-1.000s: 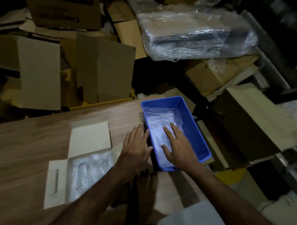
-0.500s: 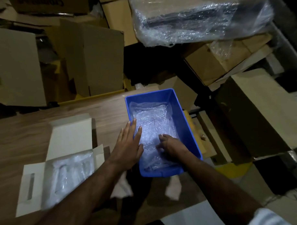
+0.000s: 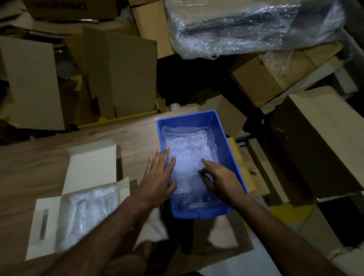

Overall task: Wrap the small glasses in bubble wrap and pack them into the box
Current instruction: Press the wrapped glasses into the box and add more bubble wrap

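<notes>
A blue plastic bin (image 3: 222,136) sits at the right end of the wooden table, with bubble wrap (image 3: 187,150) lying inside it. My left hand (image 3: 157,180) lies flat with straight fingers over the bin's left wall, fingertips on the wrap. Inside the bin, my right hand (image 3: 221,177) rests on the wrap with fingers bent and spread; whether it holds any of it is unclear. To the left lies an open white cardboard box (image 3: 91,161) holding bubble-wrapped items (image 3: 86,211). No bare glass is visible.
The wooden table (image 3: 33,163) ends just right of the bin. Brown cardboard boxes (image 3: 121,74) are stacked behind the table and to the right. A large plastic-wrapped bundle (image 3: 245,22) sits at the top right. Lighting is dim.
My left hand moved from the table beside the bin onto the bin's left wall and the wrap. My right hand's fingers curled on the wrap, then spread again.
</notes>
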`<move>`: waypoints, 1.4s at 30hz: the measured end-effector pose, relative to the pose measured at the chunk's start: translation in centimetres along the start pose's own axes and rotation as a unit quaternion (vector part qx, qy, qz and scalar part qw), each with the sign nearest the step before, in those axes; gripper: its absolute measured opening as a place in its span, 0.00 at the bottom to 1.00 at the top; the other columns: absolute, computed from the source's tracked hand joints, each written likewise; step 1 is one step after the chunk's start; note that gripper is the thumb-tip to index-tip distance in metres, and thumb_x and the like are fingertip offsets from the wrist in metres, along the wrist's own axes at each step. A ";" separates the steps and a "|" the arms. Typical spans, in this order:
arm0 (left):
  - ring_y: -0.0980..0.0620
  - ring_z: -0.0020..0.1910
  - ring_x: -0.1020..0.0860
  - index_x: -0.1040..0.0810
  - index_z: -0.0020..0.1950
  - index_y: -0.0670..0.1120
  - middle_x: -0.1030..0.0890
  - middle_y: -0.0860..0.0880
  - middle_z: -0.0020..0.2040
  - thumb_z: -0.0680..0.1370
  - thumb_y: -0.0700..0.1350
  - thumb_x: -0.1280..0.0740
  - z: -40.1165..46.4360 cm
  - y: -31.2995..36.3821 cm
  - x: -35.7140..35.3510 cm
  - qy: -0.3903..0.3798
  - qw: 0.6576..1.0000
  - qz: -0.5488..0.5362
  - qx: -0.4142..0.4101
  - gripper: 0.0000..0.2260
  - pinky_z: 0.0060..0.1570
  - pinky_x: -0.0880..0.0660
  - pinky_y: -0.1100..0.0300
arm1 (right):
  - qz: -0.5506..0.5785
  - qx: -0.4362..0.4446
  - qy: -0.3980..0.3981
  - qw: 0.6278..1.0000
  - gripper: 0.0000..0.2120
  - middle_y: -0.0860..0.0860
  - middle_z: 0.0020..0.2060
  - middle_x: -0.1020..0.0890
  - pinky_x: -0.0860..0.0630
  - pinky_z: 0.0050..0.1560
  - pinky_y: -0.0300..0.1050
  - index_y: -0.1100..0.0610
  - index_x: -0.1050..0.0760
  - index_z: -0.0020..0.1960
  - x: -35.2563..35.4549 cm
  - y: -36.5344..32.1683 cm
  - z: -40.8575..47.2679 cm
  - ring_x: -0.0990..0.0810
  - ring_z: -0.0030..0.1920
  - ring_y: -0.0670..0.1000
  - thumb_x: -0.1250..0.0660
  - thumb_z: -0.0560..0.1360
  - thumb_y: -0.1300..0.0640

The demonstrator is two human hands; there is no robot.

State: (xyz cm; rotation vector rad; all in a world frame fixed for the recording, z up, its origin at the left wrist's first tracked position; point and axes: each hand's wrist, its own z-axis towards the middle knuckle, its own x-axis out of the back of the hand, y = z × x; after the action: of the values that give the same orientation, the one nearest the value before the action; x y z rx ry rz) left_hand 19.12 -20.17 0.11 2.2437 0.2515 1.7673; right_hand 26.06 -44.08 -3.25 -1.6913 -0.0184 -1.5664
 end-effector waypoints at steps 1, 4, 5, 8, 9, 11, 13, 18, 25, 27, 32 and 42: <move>0.47 0.79 0.69 0.57 0.83 0.52 0.68 0.48 0.81 0.81 0.54 0.37 -0.1 0.0 0.3 -0.006 1.000 -0.018 0.002 0.37 0.78 0.63 0.47 | 0.006 0.007 0.014 1.000 0.07 0.53 0.68 0.20 0.19 0.55 0.48 0.53 0.17 0.53 0.4 -0.2 -0.2 0.20 0.65 0.53 0.29 0.76 0.55; 0.51 0.78 0.67 0.55 0.82 0.56 0.63 0.51 0.82 0.78 0.53 0.32 0.1 0.0 1.2 0.007 0.999 -0.033 -0.009 0.41 0.77 0.64 0.51 | 0.014 0.039 0.053 0.998 0.06 0.52 0.67 0.20 0.20 0.57 0.47 0.55 0.18 0.53 1.2 -1.0 -0.8 0.20 0.66 0.52 0.30 0.78 0.56; 0.51 0.78 0.66 0.54 0.82 0.57 0.62 0.52 0.82 0.77 0.53 0.30 0.2 0.0 1.4 0.014 0.999 -0.031 -0.014 0.41 0.76 0.64 0.52 | 0.013 0.047 0.062 0.997 0.05 0.52 0.67 0.20 0.20 0.58 0.47 0.54 0.18 0.53 1.5 -1.2 -0.8 0.21 0.66 0.52 0.31 0.78 0.56; 0.47 0.81 0.62 0.44 0.81 0.58 0.58 0.50 0.83 0.78 0.52 0.30 1.4 0.3 1.7 0.025 0.999 -0.003 -0.021 0.35 0.76 0.63 0.53 | 0.004 0.032 0.045 0.998 0.08 0.51 0.70 0.22 0.21 0.61 0.49 0.51 0.20 0.56 2.1 -1.6 -0.6 0.25 0.71 0.49 0.32 0.78 0.54; 0.46 0.81 0.60 0.38 0.79 0.58 0.55 0.50 0.83 0.79 0.52 0.32 1.9 0.6 1.7 0.027 0.999 0.010 -0.020 0.30 0.77 0.61 0.51 | -0.012 0.013 0.008 1.000 0.14 0.51 0.73 0.26 0.23 0.64 0.50 0.50 0.21 0.62 2.0 -1.6 -0.5 0.28 0.73 0.50 0.31 0.77 0.51; 0.46 0.82 0.56 0.29 0.74 0.60 0.49 0.50 0.83 0.82 0.52 0.36 2.8 0.9 1.5 0.036 0.999 0.019 -0.021 0.20 0.78 0.58 0.48 | -0.079 -0.029 -0.097 0.992 0.35 0.53 0.79 0.37 0.30 0.72 0.51 0.51 0.33 0.76 1.4 -1.8 -0.1 0.36 0.78 0.54 0.28 0.73 0.44; 0.47 0.82 0.52 0.26 0.71 0.59 0.42 0.51 0.82 0.83 0.51 0.38 3.0 0.8 1.3 0.047 0.998 -0.003 -0.036 0.17 0.78 0.55 0.47 | -0.148 -0.065 -0.160 0.974 0.45 0.58 0.81 0.46 0.39 0.77 0.54 0.53 0.47 0.82 0.3 -1.8 0.7 0.43 0.80 0.59 0.28 0.74 0.41; 0.48 0.81 0.45 0.30 0.75 0.56 0.40 0.50 0.81 0.80 0.54 0.39 1.4 -1.2 0.8 0.125 0.988 -0.054 -0.076 0.22 0.77 0.55 0.51 | -0.139 -0.077 -0.117 0.980 0.26 0.60 0.78 0.37 0.39 0.77 0.55 0.50 0.35 0.78 -0.4 -1.6 2.2 0.37 0.77 0.61 0.44 0.80 0.52; 0.53 0.81 0.51 0.38 0.79 0.59 0.48 0.52 0.82 0.78 0.48 0.28 1.5 -0.8 3.0 0.143 0.976 -0.140 -0.086 0.33 0.79 0.47 0.44 | -0.168 0.055 0.023 0.984 0.26 0.59 0.70 0.24 0.31 0.71 0.56 0.54 0.28 0.73 2.8 -5.3 0.6 0.24 0.69 0.60 0.45 0.77 0.54; 0.52 0.81 0.46 0.33 0.77 0.57 0.42 0.51 0.82 0.76 0.34 0.29 0.4 -0.8 4.4 0.201 0.960 -0.169 -0.098 0.34 0.77 0.41 0.42 | -0.173 0.080 0.060 0.980 0.25 0.59 0.70 0.24 0.37 0.75 0.53 0.54 0.29 0.74 4.5 -6.7 0.5 0.26 0.70 0.58 0.43 0.77 0.55; 0.53 0.80 0.41 0.29 0.76 0.51 0.37 0.51 0.80 0.74 0.36 0.24 -5.0 -1.6 8.4 0.295 0.925 -0.192 -0.147 0.32 0.78 0.44 0.53 | -0.137 0.164 0.097 0.972 0.25 0.57 0.72 0.26 0.42 0.78 0.51 0.54 0.32 0.76 8.1 -12.1 0.8 0.28 0.72 0.55 0.41 0.79 0.55; 0.60 0.44 0.17 0.15 0.45 0.54 0.15 0.62 0.42 0.77 0.24 0.37 -14.2 -6.1 14.9 0.391 0.761 -0.512 0.072 0.24 0.43 0.23 0.71 | 0.069 0.189 0.100 0.975 0.14 0.43 0.43 0.14 0.20 0.41 0.43 0.46 0.18 0.60 8.2 -24.7 5.3 0.17 0.41 0.42 0.35 0.80 0.41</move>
State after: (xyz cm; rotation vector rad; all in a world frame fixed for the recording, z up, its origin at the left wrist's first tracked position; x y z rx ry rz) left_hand 9.15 -8.37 15.00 0.8299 1.4690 1.8116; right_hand 19.66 -28.69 17.41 -1.2117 -0.0880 -1.5102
